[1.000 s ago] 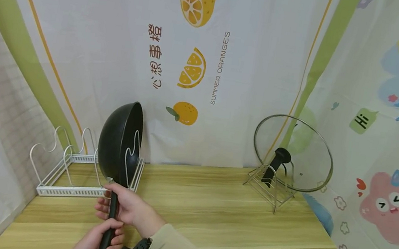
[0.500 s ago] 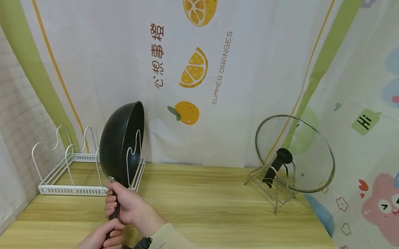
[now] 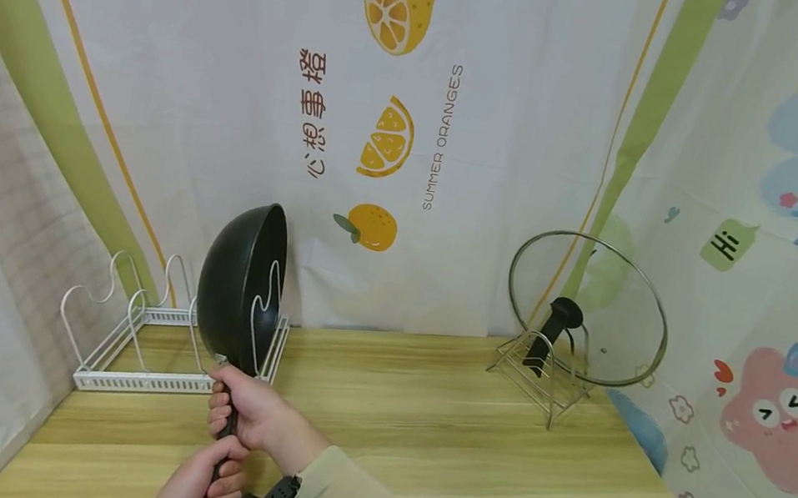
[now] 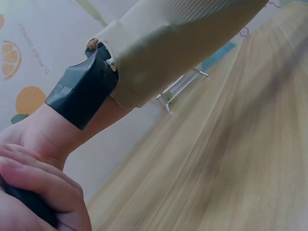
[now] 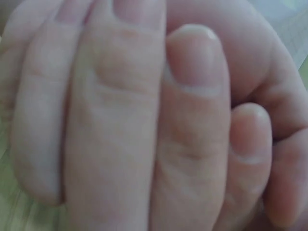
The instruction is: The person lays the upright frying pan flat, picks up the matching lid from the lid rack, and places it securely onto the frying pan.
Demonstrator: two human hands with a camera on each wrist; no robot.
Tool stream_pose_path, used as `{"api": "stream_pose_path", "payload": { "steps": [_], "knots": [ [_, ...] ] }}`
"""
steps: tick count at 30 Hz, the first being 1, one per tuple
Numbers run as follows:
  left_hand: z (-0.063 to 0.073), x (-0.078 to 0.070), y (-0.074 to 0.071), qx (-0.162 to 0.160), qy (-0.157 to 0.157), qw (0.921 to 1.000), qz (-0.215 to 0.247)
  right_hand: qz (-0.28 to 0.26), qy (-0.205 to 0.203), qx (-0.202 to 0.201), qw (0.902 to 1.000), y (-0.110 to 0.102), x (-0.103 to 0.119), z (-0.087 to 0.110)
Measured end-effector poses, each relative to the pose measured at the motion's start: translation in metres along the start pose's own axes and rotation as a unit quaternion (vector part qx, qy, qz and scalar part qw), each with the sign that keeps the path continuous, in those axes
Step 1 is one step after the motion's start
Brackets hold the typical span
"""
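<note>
A black wok (image 3: 226, 285) stands on its side in a white wire pan rack (image 3: 147, 381), its open face turned right and its handle (image 3: 228, 426) pointing toward me. My right hand (image 3: 255, 411) grips that handle close to the pan body, thumb lying along the top near the metal joint. Just below it, my left hand (image 3: 208, 480) wraps round the lower part of the handle. In the left wrist view the black handle (image 4: 31, 202) shows between the left hand's curled fingers. Curled fingers (image 5: 115, 120) fill the right wrist view and hide the handle there.
A glass lid (image 3: 633, 313) with a black knob leans in a small wire stand (image 3: 551, 404) at the back right of the wooden table (image 3: 422, 420). Printed curtains hang behind and on both sides. White dividers (image 3: 74, 324) rise on the rack's left part.
The right hand's fingers, looser a second ago, have curled in closer round the handle. The left hand's fingers have also wrapped further over it. The wok stays in the same place.
</note>
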State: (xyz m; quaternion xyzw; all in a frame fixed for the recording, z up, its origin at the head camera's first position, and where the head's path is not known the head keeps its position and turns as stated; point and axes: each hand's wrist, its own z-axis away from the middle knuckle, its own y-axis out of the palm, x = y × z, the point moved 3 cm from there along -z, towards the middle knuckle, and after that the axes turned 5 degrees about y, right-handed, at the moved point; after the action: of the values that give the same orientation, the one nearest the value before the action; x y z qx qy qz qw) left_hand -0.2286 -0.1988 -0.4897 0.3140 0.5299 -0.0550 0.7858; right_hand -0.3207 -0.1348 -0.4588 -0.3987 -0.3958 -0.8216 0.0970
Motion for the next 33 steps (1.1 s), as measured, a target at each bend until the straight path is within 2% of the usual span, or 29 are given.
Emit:
{"api": "stream_pose_path", "payload": {
  "steps": [4, 13, 27, 33],
  "knots": [
    [-0.0008, -0.0002, 0.0002, -0.046, 0.005, 0.9982, -0.039, 0.005, -0.002, 0.002, 1.0000, 0.0005, 0.0001, -0.0008],
    [-0.0015, 0.0007, 0.0023, -0.104, 0.022, 0.9905, -0.087, 0.007, 0.003, 0.009, 0.9999, -0.0027, -0.0007, -0.0032],
    [-0.0014, 0.0003, 0.0029, -0.145, 0.021, 0.9822, -0.118, 0.008, 0.006, 0.015, 0.9998, -0.0031, 0.0002, -0.0036],
    [-0.0022, 0.0012, 0.0019, -0.147, 0.019, 0.9820, -0.117, 0.007, 0.006, 0.015, 0.9999, -0.0034, -0.0005, -0.0045]
  ]
}}
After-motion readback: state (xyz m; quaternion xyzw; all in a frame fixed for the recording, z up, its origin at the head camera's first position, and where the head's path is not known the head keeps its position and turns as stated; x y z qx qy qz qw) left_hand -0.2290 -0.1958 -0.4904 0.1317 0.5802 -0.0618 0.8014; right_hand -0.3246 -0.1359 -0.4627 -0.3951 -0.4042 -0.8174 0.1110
